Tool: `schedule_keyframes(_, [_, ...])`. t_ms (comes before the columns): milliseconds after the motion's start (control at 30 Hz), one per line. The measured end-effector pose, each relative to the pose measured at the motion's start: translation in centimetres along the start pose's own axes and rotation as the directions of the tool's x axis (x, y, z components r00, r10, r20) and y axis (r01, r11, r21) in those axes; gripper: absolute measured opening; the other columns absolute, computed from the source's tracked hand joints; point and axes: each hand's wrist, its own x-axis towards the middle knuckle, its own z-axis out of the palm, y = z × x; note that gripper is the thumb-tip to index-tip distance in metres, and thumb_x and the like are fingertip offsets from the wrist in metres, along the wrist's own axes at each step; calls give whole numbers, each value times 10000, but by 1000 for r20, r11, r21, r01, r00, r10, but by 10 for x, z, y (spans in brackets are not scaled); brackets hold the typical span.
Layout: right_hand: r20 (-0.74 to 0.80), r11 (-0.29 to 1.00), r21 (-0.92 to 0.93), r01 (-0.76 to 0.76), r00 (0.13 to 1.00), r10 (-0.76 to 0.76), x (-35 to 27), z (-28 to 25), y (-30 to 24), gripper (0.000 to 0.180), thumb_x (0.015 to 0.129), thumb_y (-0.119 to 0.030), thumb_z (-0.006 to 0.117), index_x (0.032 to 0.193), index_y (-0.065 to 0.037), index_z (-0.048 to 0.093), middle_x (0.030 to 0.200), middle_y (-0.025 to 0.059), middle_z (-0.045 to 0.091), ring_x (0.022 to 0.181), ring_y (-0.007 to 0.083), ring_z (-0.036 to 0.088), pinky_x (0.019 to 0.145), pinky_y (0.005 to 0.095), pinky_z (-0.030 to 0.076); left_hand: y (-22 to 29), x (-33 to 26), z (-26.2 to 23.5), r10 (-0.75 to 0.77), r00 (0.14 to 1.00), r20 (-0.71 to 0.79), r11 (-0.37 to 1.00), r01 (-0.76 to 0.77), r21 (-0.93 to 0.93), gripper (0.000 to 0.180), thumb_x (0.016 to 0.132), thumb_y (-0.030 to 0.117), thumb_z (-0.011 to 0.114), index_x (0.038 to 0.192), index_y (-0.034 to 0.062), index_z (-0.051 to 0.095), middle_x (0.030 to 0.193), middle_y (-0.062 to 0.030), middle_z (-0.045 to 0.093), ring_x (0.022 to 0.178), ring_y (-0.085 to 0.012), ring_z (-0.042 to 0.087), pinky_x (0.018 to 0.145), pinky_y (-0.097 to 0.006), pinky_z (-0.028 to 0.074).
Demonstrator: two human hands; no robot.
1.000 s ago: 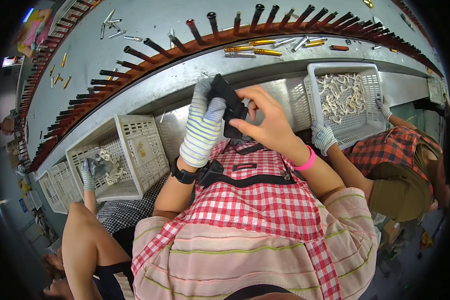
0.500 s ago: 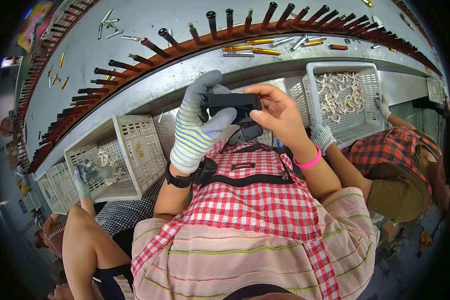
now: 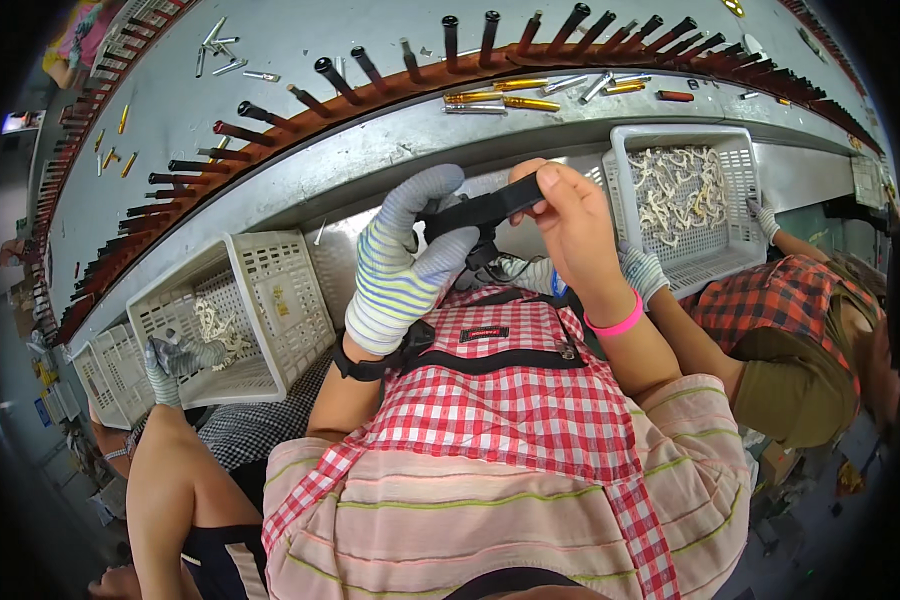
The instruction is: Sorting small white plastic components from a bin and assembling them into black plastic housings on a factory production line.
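Observation:
A black strap-like band is stretched between my two hands in front of my apron, its right end tilted up. My left hand, in a grey-and-white striped glove, grips the left end between thumb and fingers. The bare right hand, with a pink wristband, pinches the right end. Just below the band hangs a small dark part, partly hidden, whose kind I cannot make out. Another black strap with a black device is on my left wrist.
A curved rail carrying many dark upright tubes runs along the grey table. Silver and gold tubes lie loose beside it. White baskets holding pale pieces stand on both sides, with co-workers' gloved hands nearby.
The band has tilted, its right end rising as my right hand moved slightly right. Both hands keep hold. The tubes on the rail have shifted to the right.

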Motion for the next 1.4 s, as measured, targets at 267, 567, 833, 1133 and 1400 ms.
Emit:
schedule_keyframes(267, [-61,775,630,-40,993,101,2,-39,4,265,955,-213,414,778,-19,458,929,147,590,616,170,535,589,258,440,5,7,-18,-283,951,-127,922,233,-309,393,762,-38,559,1146,31,511,887,-32,559,714,-93,531,668,-218,471])
schedule_keyframes(567, [215,970,-239,42,976,11,-1,-13,-11,120,901,-60,463,1013,-40,502,939,80,534,697,149,514,635,267,450,22,11,-8,-460,836,298,813,532,-237,436,798,-33,582,1220,50,514,923,-13,587,697,-43,506,654,-183,441])
schedule_keyframes(833, [369,799,-505,326,919,-141,-2,-11,-7,331,699,-48,727,1004,-33,600,1007,52,606,808,133,557,656,235,453,19,12,-7,-380,865,328,823,478,-306,380,837,-13,527,1210,55,515,953,-30,595,740,-52,540,638,-206,471])
schedule_keyframes(1133, [183,929,-325,176,976,-121,-9,-12,-16,320,675,-48,747,975,-55,635,945,40,646,766,110,574,649,240,446,17,11,-19,-501,816,287,778,570,-263,308,819,60,595,1122,40,544,1003,-38,582,823,-60,542,706,-200,461])
schedule_keyframes(1400, [340,700,-564,439,895,-288,-3,-16,-13,351,628,-107,783,944,-56,637,890,70,651,837,203,602,803,326,423,17,8,-11,-501,816,289,812,559,-169,61,830,90,591,842,31,582,803,21,575,733,-31,493,661,-193,413])
